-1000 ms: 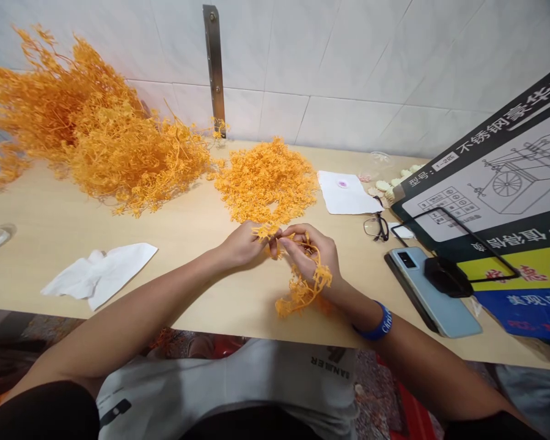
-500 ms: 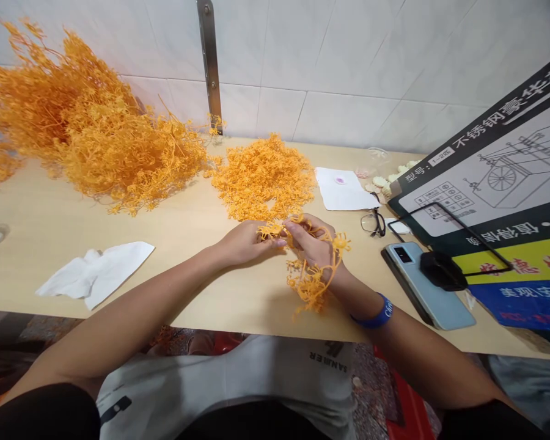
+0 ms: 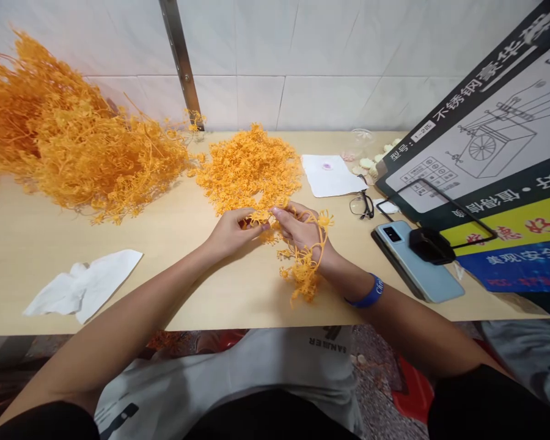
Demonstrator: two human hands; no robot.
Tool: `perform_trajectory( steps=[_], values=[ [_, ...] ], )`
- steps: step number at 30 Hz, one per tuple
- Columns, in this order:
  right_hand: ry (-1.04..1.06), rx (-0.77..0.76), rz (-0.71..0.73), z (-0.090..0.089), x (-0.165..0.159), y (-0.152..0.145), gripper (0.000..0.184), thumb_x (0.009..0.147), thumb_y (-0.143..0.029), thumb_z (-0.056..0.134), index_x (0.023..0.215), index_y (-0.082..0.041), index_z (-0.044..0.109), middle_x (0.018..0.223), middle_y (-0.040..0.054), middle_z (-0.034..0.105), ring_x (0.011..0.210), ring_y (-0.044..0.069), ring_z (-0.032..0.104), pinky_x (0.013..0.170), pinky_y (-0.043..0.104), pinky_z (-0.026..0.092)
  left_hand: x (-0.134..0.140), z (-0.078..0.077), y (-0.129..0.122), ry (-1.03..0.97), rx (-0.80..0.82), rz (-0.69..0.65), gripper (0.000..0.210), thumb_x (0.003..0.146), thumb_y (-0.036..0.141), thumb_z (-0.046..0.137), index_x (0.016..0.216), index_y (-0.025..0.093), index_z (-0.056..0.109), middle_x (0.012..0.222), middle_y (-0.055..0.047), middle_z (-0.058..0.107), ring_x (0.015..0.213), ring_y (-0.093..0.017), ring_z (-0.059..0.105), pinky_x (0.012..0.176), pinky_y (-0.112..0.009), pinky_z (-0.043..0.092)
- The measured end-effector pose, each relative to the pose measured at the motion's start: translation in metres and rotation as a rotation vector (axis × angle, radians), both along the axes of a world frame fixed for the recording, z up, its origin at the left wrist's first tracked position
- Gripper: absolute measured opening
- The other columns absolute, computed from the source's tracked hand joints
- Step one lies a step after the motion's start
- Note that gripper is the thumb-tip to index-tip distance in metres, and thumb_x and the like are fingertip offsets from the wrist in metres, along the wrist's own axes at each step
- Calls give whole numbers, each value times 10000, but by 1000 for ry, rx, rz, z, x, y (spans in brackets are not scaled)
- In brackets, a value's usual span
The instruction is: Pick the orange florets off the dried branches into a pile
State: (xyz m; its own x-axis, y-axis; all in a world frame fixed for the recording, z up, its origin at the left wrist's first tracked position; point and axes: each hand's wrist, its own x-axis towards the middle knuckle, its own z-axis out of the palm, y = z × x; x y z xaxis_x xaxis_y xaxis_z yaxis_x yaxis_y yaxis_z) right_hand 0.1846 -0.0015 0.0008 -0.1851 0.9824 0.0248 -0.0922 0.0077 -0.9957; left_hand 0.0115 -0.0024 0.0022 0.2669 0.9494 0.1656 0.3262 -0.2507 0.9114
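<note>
The left hand (image 3: 238,231) has its thumb and fingers bent in around some little orange flowers (image 3: 260,216). The right hand (image 3: 302,232) pinches an orange flower sprig (image 3: 304,269), and the rest of it loops down by the wrist, over the table (image 3: 211,293). The tips are small, so I can't quite tell if both hands hold one piece. Just behind the hands sits a pile of orange blossoms (image 3: 252,165), with a bigger orange bunch (image 3: 101,153) to its left.

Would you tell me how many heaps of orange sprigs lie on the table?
2: a large heap at left, cut off by the picture's edge, and a smaller heap to its right. More may lie out of view.
</note>
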Motion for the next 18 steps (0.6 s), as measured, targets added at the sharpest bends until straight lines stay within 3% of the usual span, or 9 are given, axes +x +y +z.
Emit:
perform_trajectory(
  steps=[7,9,15,18],
  values=[
    [92,-33,-96,-1,3,4,488,682,-585,757,927,-196,592,550,-96,376,441,48,277,402,214,203,-2,-1,6,-212,-133,96,286,710,409,770,774,134,725,706,-48,670,624,-140,560,575,-253,401],
    [62,1,-97,-3,4,4,440,719,-574,729,889,-191,596,553,-90,395,451,52,293,414,217,218,-1,0,7,-258,-142,119,319,677,434,803,766,137,728,715,-50,681,628,-143,568,573,-254,412],
    [-171,113,115,-5,-1,-3,343,763,-490,705,794,-156,636,574,-53,462,523,79,399,498,236,308,0,2,6,-356,-123,95,375,620,482,844,707,150,692,677,-26,661,623,-140,567,581,-263,422],
    [-220,181,146,-4,-2,-5,303,803,-452,651,779,-150,638,609,-30,505,565,95,449,541,247,340,1,1,6,-355,-141,58,406,610,500,841,724,141,688,700,-32,670,647,-142,586,613,-265,435]
  ],
)
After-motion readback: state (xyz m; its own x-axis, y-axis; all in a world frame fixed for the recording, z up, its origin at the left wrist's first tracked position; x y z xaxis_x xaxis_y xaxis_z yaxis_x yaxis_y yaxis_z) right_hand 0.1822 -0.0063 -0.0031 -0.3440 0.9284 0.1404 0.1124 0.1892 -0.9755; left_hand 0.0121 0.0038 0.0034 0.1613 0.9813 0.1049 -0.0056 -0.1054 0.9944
